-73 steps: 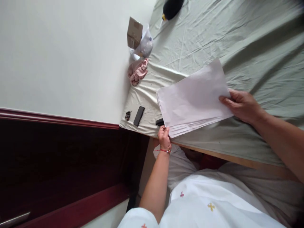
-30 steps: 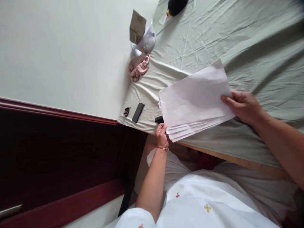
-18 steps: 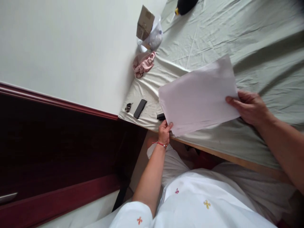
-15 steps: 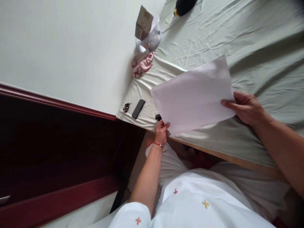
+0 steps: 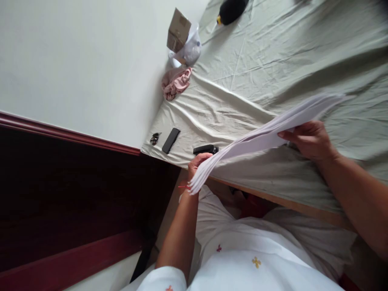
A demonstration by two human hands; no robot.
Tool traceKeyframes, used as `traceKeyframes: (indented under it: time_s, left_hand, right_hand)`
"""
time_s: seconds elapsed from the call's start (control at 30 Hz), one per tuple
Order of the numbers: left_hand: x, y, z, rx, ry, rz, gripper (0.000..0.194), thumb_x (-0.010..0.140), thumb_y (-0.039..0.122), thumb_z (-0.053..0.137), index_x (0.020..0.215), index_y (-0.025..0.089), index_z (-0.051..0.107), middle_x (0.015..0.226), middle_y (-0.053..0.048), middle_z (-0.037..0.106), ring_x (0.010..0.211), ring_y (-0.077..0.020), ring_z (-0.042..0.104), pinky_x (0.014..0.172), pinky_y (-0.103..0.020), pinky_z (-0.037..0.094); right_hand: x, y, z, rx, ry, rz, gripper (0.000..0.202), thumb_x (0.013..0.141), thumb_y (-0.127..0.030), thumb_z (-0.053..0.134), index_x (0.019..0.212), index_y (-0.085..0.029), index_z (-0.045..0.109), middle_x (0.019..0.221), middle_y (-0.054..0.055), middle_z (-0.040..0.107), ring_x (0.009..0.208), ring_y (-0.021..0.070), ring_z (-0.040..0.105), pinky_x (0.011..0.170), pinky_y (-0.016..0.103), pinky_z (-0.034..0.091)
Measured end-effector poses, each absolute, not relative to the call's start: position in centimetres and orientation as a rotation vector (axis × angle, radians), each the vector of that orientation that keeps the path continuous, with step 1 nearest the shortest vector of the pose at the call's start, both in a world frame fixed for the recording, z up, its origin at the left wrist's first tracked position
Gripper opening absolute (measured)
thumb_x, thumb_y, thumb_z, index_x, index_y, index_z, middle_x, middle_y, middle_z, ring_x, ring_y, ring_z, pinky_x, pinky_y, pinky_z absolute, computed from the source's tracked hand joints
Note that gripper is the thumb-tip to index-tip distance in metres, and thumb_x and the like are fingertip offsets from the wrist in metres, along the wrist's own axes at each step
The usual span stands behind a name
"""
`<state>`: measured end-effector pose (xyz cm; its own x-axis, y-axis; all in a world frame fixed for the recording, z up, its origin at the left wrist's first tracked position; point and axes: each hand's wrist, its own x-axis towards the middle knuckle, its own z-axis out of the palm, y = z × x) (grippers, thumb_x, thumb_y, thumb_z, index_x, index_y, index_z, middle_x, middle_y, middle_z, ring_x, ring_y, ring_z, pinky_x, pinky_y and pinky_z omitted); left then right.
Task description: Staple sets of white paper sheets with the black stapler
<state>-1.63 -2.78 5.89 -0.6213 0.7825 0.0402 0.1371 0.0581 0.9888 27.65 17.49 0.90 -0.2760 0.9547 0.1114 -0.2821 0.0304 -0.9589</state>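
Note:
Between my two hands is a stack of white paper sheets (image 5: 257, 135), tilted up nearly edge-on and slightly bent, its layers showing at the left end. My left hand (image 5: 196, 163) is closed on the left end, with part of the fingers hidden behind the sheets. My right hand (image 5: 311, 139) grips the near right side, thumb laid along the paper. Just beyond my left hand, a black stapler-like object (image 5: 205, 149) lies on the cloth, partly covered by the hand.
A black oblong case (image 5: 171, 140) and a small bunch of keys (image 5: 155, 138) lie at the left corner of the cloth-covered surface (image 5: 230, 105). Along the wall are a pink cloth (image 5: 176, 83), a cardboard box (image 5: 178, 30) and a plastic bag (image 5: 192, 48). A black bottle-like object (image 5: 232, 11) lies farther back.
The stack has turned from lying broad face up to nearly edge-on, its left end dropping toward me. The black object beyond my left hand now shows more fully.

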Motion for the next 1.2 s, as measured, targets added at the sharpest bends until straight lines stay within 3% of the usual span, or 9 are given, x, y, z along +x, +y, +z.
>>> traceKeyframes:
  time_s: [0.1, 0.17, 0.33, 0.5, 0.63, 0.8, 1.03, 1.13, 1.2]
  left_hand:
    - [-1.6, -2.6, 5.7, 1.107, 1.731, 1.378, 0.036, 0.066, 0.031, 0.090, 0.099, 0.019, 0.081, 0.092, -0.007, 0.077, 0.083, -0.0210, 0.069, 0.079, -0.032, 0.056]
    - [-1.8, -2.5, 5.0, 1.088, 1.740, 1.374, 0.027, 0.069, 0.032, 0.089, 0.090, 0.019, 0.081, 0.089, -0.006, 0.076, 0.085, -0.0223, 0.069, 0.081, -0.033, 0.055]
    - [-2.3, -2.2, 2.8, 0.919, 1.874, 1.506, 0.029, 0.063, 0.032, 0.092, 0.087, 0.023, 0.078, 0.095, -0.006, 0.076, 0.101, -0.0263, 0.069, 0.101, -0.041, 0.053]
    - [-1.9, -2.3, 3.1, 0.889, 1.792, 1.465, 0.036, 0.058, 0.031, 0.095, 0.088, 0.019, 0.077, 0.093, -0.008, 0.077, 0.090, -0.0251, 0.070, 0.097, -0.046, 0.054]
    - [-1.9, -2.5, 3.7, 0.882, 1.761, 1.528, 0.047, 0.058, 0.029, 0.095, 0.102, 0.024, 0.077, 0.096, -0.007, 0.077, 0.099, -0.0277, 0.071, 0.102, -0.049, 0.053]
    - [-1.9, -2.3, 3.7, 0.948, 1.814, 1.472, 0.058, 0.054, 0.020, 0.097, 0.108, 0.024, 0.076, 0.096, -0.007, 0.075, 0.099, -0.0284, 0.070, 0.106, -0.051, 0.050]
    - [-1.4, -1.9, 2.5, 0.984, 1.872, 1.428, 0.037, 0.048, 0.020, 0.098, 0.076, 0.026, 0.076, 0.088, -0.007, 0.075, 0.101, -0.0315, 0.070, 0.114, -0.053, 0.045]
    - [-1.4, -1.5, 2.3, 1.005, 1.949, 1.433, 0.029, 0.058, 0.029, 0.096, 0.080, 0.026, 0.076, 0.092, -0.007, 0.076, 0.109, -0.0304, 0.069, 0.119, -0.051, 0.042]
    - [-1.4, -1.3, 2.6, 1.010, 1.951, 1.429, 0.026, 0.068, 0.039, 0.091, 0.083, 0.024, 0.077, 0.093, -0.007, 0.076, 0.104, -0.0276, 0.071, 0.110, -0.046, 0.051]
  right_hand:
    - [27.8, 17.6, 1.1, -0.744, -1.282, 1.529, 0.026, 0.056, -0.037, 0.094, 0.071, -0.023, 0.078, 0.080, 0.001, 0.074, 0.075, 0.0154, 0.064, 0.075, 0.032, 0.057]
    - [27.9, 17.6, 1.2, -0.724, -1.308, 1.557, 0.027, 0.060, -0.038, 0.093, 0.079, -0.023, 0.080, 0.085, 0.001, 0.075, 0.077, 0.0151, 0.064, 0.076, 0.030, 0.056]
    - [27.8, 17.5, 1.5, -0.677, -1.286, 1.647, 0.033, 0.068, -0.035, 0.089, 0.099, -0.026, 0.080, 0.096, 0.001, 0.076, 0.084, 0.0153, 0.066, 0.081, 0.030, 0.057]
    - [27.9, 17.2, 1.7, -0.664, -1.250, 1.696, 0.029, 0.068, -0.034, 0.089, 0.094, -0.024, 0.081, 0.086, 0.000, 0.074, 0.076, 0.0129, 0.064, 0.077, 0.030, 0.057]
    - [28.3, 17.2, 1.9, -0.678, -1.254, 1.638, 0.030, 0.066, -0.031, 0.090, 0.094, -0.026, 0.082, 0.090, -0.001, 0.075, 0.080, 0.0148, 0.066, 0.079, 0.032, 0.058]
    - [28.7, 17.2, 1.8, -0.789, -1.420, 1.655, 0.022, 0.061, -0.035, 0.092, 0.073, -0.022, 0.079, 0.075, -0.001, 0.071, 0.066, 0.0141, 0.062, 0.065, 0.030, 0.056]
    - [28.5, 17.4, 1.5, -0.876, -1.512, 1.614, 0.035, 0.055, -0.042, 0.094, 0.079, -0.022, 0.079, 0.082, 0.002, 0.075, 0.073, 0.0181, 0.064, 0.070, 0.033, 0.058]
    - [28.3, 17.5, 1.3, -0.906, -1.536, 1.635, 0.038, 0.060, -0.048, 0.092, 0.085, -0.021, 0.079, 0.085, 0.004, 0.076, 0.077, 0.0200, 0.066, 0.073, 0.034, 0.059]
    - [28.2, 17.4, 1.3, -0.915, -1.477, 1.685, 0.039, 0.063, -0.051, 0.090, 0.084, -0.020, 0.078, 0.086, 0.005, 0.076, 0.078, 0.0205, 0.066, 0.072, 0.034, 0.059]
